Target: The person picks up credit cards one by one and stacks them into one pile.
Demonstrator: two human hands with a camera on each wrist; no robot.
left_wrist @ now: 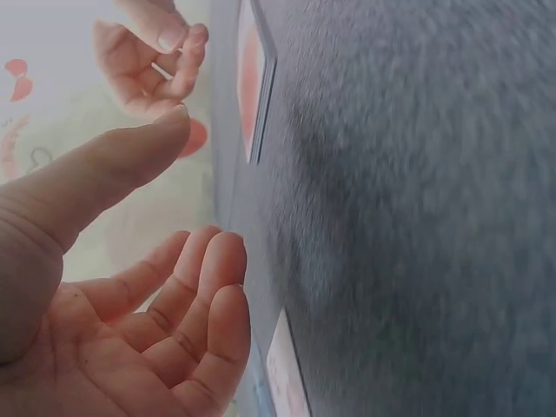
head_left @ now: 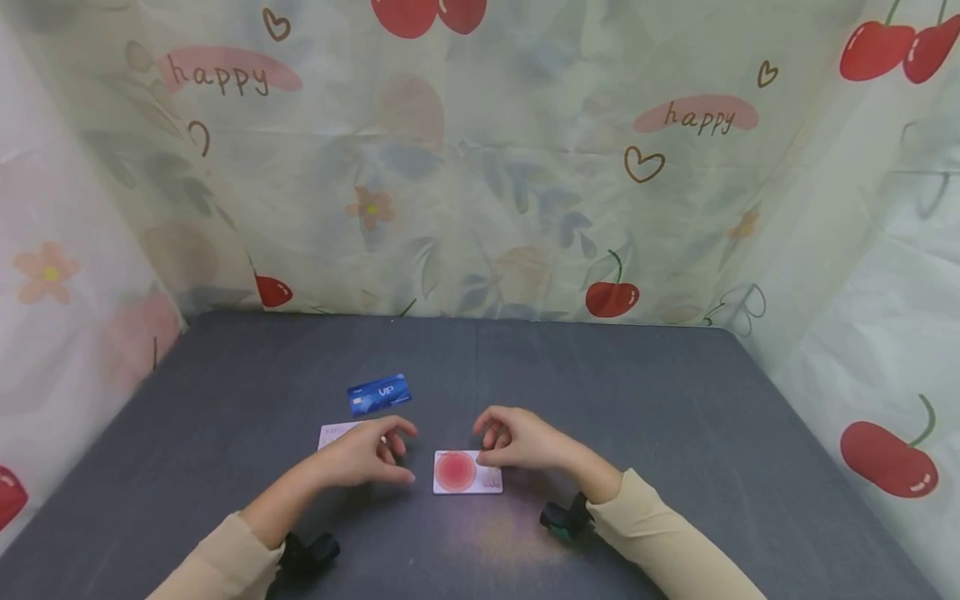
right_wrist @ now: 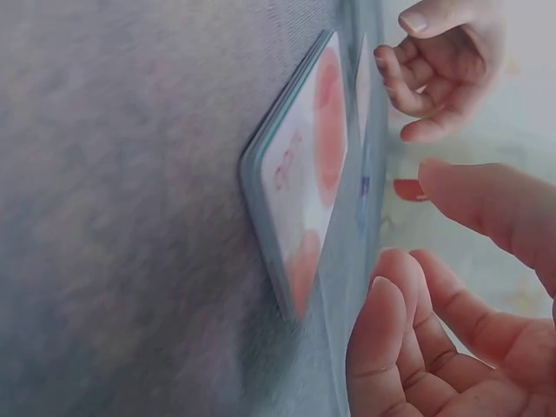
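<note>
A small stack of cards (head_left: 455, 472), its top one white with a pink-red circle, lies on the dark table between the two hands. Layered edges of the stack (right_wrist: 300, 187) show in the right wrist view. Above its right end is my right hand (head_left: 528, 440), fingers loosely bent and holding nothing. To the left, my left hand (head_left: 362, 454) hovers with thumb and fingers apart, also with nothing in them. It partly covers a pale pink card (head_left: 334, 432) in the head view. Beyond that card lies a blue VIP card (head_left: 379, 394), slightly turned.
The dark grey tabletop (head_left: 637, 392) spreads around the cards. A printed curtain (head_left: 480, 208) with cherries and the word "happy" hangs behind and along both sides. A black wrist device (head_left: 567, 518) sits below each forearm.
</note>
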